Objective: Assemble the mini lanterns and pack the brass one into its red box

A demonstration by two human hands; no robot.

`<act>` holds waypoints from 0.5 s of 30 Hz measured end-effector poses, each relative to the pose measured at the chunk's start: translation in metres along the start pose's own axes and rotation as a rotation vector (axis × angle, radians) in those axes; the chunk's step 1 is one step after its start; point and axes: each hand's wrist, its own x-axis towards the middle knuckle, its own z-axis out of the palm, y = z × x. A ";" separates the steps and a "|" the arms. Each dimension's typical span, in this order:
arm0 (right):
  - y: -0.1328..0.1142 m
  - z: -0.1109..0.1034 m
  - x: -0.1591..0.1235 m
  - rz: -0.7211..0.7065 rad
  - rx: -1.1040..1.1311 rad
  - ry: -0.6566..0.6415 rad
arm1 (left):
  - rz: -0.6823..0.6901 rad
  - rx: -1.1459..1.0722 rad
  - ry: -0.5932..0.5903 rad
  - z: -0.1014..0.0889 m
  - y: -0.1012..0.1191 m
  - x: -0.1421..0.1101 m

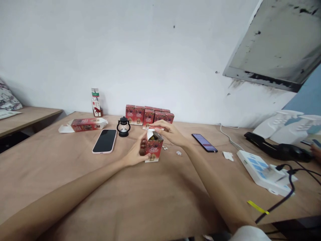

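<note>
A small red printed cardboard box (154,150) stands upright on the table in front of me, its top open and flaps raised. Something dark and yellowish shows inside, too hidden to name. My left hand (136,152) is closed round the box's left side, thumb across the front. My right hand (169,132) reaches over the top, its fingers holding a top flap. Just behind stand several similar red boxes (148,116) in a group, all closed. To the left is a small black lantern (123,127) with a clear middle.
Left lie a pink-edged phone (104,141) and an opened red carton (86,124); a bottle (96,103) stands behind. Right are another phone (205,143), a white power strip (260,170) with cables, a black device (278,147) and white spray bottles (288,129). Another person's hand (316,150) shows at the right edge.
</note>
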 end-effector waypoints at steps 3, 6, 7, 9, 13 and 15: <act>0.002 -0.001 0.000 0.034 0.021 -0.043 | -0.067 0.000 -0.053 -0.007 0.005 0.004; 0.003 -0.005 -0.001 0.038 -0.007 -0.121 | -0.083 0.004 -0.126 -0.015 0.011 0.008; 0.003 -0.006 -0.002 0.025 -0.023 -0.155 | -0.078 0.007 -0.135 -0.017 0.012 0.009; 0.004 -0.007 -0.002 -0.002 -0.067 -0.207 | -0.070 -0.008 -0.126 -0.017 0.014 0.010; 0.009 -0.007 -0.001 -0.030 -0.183 -0.249 | -0.076 -0.117 -0.052 -0.013 0.014 0.008; 0.011 -0.007 0.000 -0.035 -0.233 -0.283 | -0.081 -0.157 -0.049 -0.012 0.013 0.008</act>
